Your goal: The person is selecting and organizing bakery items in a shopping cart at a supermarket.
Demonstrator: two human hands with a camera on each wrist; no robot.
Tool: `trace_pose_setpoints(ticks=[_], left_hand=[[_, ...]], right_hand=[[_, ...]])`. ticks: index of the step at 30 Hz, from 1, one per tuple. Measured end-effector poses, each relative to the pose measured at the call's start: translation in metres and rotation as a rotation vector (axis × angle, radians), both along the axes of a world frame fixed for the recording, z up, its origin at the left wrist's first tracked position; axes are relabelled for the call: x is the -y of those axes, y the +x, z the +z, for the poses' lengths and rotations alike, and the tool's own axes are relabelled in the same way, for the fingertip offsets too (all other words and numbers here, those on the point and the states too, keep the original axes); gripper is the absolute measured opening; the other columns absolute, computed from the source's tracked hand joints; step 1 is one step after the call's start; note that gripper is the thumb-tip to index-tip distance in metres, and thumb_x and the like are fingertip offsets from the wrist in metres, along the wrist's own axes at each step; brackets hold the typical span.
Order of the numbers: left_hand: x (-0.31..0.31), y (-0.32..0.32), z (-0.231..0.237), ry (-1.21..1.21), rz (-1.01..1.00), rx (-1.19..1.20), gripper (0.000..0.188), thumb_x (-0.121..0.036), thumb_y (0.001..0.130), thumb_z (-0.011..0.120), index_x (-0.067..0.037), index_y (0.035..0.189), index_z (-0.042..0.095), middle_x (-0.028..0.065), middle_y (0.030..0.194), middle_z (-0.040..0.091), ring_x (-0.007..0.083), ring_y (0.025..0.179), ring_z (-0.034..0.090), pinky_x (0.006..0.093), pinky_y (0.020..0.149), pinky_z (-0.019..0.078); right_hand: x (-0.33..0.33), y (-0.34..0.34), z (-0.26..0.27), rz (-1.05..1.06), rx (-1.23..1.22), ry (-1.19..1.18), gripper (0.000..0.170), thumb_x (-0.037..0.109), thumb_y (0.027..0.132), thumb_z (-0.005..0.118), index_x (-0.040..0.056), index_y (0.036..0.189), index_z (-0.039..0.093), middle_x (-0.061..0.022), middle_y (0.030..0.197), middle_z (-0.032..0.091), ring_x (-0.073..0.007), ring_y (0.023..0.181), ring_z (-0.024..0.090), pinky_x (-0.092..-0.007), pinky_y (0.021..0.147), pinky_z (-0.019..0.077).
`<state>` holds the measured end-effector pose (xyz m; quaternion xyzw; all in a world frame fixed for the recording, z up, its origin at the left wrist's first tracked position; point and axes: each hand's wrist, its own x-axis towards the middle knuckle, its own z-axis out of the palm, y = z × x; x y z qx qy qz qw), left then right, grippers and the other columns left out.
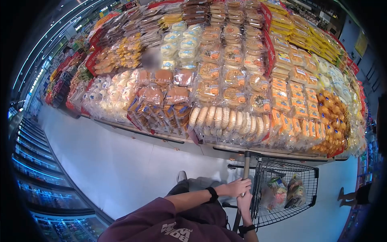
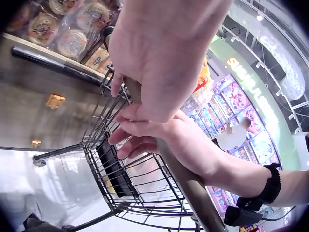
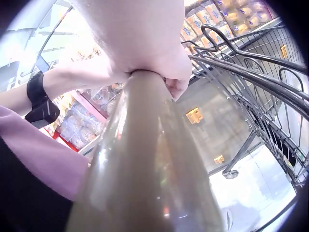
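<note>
Both hands are on the long taupe handle (image 1: 246, 166) of a black wire shopping cart (image 1: 310, 171). The left hand (image 1: 239, 186) grips the bar from the side, a black strap round its wrist. Close beside it, nearer the body, the right hand (image 1: 244, 203) holds the same bar. In the left wrist view the right hand's fingers (image 2: 136, 146) curl past the bar, just under the left hand (image 2: 157, 63). The right wrist view shows the bar running up to the right hand (image 3: 145, 46). Clear plastic bags (image 1: 278, 192) of goods lie in the cart.
A long display stand of packaged breads (image 1: 229, 82) and cakes runs across the front, its black bumper rail (image 1: 161, 138) close to the cart. Glass-fronted cases (image 1: 44, 173) line the left side. Another person's legs (image 1: 354, 196) show at right. Pale floor (image 1: 109, 157) lies between.
</note>
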<state>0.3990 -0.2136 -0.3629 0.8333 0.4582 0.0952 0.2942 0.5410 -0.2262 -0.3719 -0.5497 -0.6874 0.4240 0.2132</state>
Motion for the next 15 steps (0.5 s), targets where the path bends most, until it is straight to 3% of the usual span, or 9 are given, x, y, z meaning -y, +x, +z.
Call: trace_pose_setpoints(ticks=[2, 5, 11, 14, 15], left_hand=[[0.005, -0.007, 0.014, -0.068, 0.0, 0.004, 0.059, -0.004, 0.073, 0.065, -0.002, 0.13, 0.05, 0.0142, 0.139, 0.041, 0.0289, 0.141, 0.028, 0.0523, 0.105, 0.0363], [0.02, -0.013, -0.019, 0.046, 0.047, 0.093, 0.063, -0.003, 0.075, 0.062, -0.002, 0.136, 0.045, 0.0139, 0.146, 0.037, 0.0279, 0.144, 0.024, 0.0524, 0.107, 0.0343], [0.041, -0.066, 0.003, -0.016, -0.089, 0.141, 0.071, 0.0, 0.076, 0.059, -0.003, 0.143, 0.036, 0.0139, 0.153, 0.029, 0.0274, 0.145, 0.022, 0.0527, 0.11, 0.0321], [0.044, -0.095, 0.003, 0.033, -0.185, 0.113, 0.074, 0.0, 0.076, 0.06, -0.003, 0.144, 0.033, 0.0146, 0.154, 0.027, 0.0269, 0.145, 0.023, 0.0525, 0.109, 0.0333], [0.046, -0.096, -0.016, 0.121, -0.22, 0.073, 0.074, -0.001, 0.076, 0.06, -0.004, 0.144, 0.033, 0.0148, 0.154, 0.026, 0.0262, 0.145, 0.024, 0.0525, 0.108, 0.0352]], right_hand=[[0.004, -0.008, 0.008, -0.006, 0.007, -0.004, 0.022, 0.003, 0.077, 0.062, -0.0089, 0.095, 0.058, -0.0272, 0.074, 0.064, -0.0425, 0.073, 0.066, -0.0462, 0.065, 0.0496], [0.009, -0.012, -0.003, 0.004, 0.051, 0.013, 0.024, 0.004, 0.076, 0.064, -0.0096, 0.095, 0.059, -0.0261, 0.07, 0.064, -0.0405, 0.067, 0.066, -0.0453, 0.061, 0.0502], [0.03, -0.039, -0.002, -0.013, 0.354, 0.137, 0.024, 0.008, 0.079, 0.065, -0.0072, 0.097, 0.057, -0.0264, 0.073, 0.064, -0.0428, 0.07, 0.065, -0.0479, 0.064, 0.0512], [0.048, -0.07, 0.005, -0.062, 0.434, 0.19, 0.027, 0.008, 0.081, 0.065, -0.0024, 0.102, 0.052, -0.0262, 0.074, 0.064, -0.0438, 0.072, 0.065, -0.0499, 0.065, 0.0505], [0.055, -0.079, 0.007, -0.089, 0.428, 0.178, 0.027, 0.008, 0.081, 0.065, -0.0016, 0.102, 0.052, -0.0263, 0.074, 0.064, -0.0439, 0.073, 0.064, -0.0502, 0.065, 0.0503]])
